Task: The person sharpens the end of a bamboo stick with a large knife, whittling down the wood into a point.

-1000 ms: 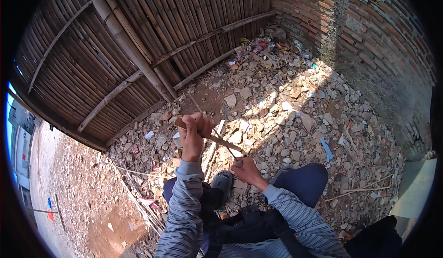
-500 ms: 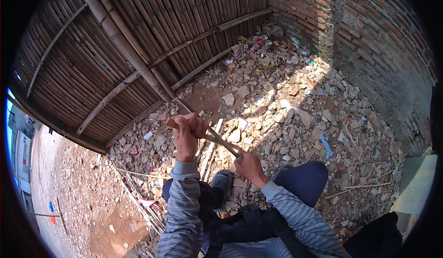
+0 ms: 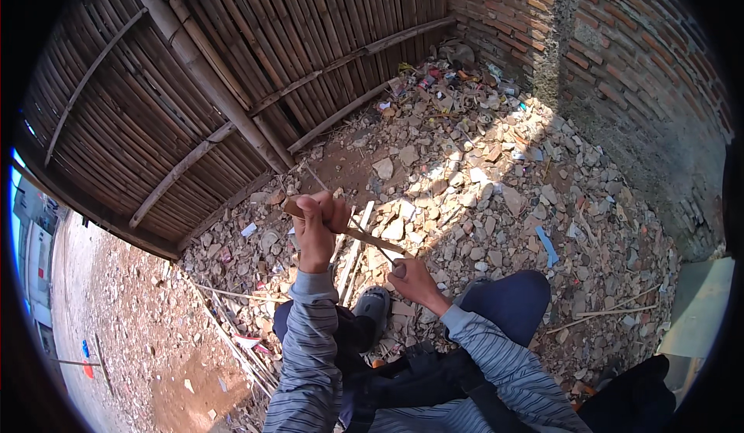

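Note:
My left hand is closed round a flat bamboo strip, held up in front of me. The strip's short end pokes out by the thumb, and its longer end slopes down to the right, just above my other hand. My right hand grips the handle of a long knife. Its narrow blade runs up and left, crossing the strip and passing behind my left fingers; the tip shows beyond them. The blade looks thin, nearly edge-on. Whether it touches the strip I cannot tell.
Broken stones and rubble cover the ground, with litter heaped at the far corner. A bamboo-slat wall stands at the left and back, a brick wall at the right. Loose pale strips lie near my shoe.
The knife blade has turned from showing its broad side to nearly edge-on. More of the bamboo strip's right end is now visible. Both hands have barely shifted.

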`<state>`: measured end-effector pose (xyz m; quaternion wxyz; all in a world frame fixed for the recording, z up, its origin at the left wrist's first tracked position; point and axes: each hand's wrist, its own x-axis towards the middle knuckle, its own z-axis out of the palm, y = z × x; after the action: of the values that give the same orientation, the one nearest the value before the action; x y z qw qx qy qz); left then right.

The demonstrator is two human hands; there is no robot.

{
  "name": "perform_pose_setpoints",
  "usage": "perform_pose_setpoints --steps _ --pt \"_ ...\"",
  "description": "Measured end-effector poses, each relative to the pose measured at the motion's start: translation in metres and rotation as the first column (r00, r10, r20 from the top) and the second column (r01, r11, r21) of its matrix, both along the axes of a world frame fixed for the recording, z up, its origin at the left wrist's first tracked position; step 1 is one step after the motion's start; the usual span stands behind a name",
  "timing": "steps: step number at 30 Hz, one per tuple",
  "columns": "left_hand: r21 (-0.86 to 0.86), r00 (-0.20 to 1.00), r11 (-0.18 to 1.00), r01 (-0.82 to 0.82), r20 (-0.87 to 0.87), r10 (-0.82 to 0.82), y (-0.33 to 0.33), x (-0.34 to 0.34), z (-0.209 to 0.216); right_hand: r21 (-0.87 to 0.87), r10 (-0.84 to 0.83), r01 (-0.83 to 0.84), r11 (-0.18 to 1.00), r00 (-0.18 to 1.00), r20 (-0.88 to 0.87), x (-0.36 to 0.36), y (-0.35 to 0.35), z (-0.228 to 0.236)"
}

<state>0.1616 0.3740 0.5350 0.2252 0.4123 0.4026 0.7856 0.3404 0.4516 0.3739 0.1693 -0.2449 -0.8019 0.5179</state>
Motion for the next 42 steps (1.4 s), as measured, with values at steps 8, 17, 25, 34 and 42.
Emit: perform_pose_setpoints --steps 8,17,25,34,42 --pt "-0.031 0.994 0.997 0.072 -0.083 -0.074 0.002 0.008 0.004 0.099 -0.101 0.109 0.989 0.992 -0.078 -0.002 -0.001 -0.013" --pt "-0.042 0.997 0.998 0.044 -0.058 -0.047 -0.001 0.006 0.006 -0.069 -0.056 0.065 0.995 0.989 0.134 0.009 0.014 -0.004" --pt "-0.041 0.997 0.998 0.047 -0.054 -0.05 0.0 0.005 0.003 -0.024 0.083 -0.083 0.996 0.996 0.017 0.004 0.012 -0.001" --pt "-0.03 0.999 0.999 0.021 -0.048 -0.022 0.0 0.006 0.005 -0.053 -0.031 0.025 0.998 0.993 -0.11 0.001 -0.001 -0.001" --pt "-0.032 0.999 0.999 0.01 -0.042 -0.011 -0.001 0.005 0.007 0.023 -0.041 0.043 0.999 0.996 -0.076 0.003 -0.002 -0.007"
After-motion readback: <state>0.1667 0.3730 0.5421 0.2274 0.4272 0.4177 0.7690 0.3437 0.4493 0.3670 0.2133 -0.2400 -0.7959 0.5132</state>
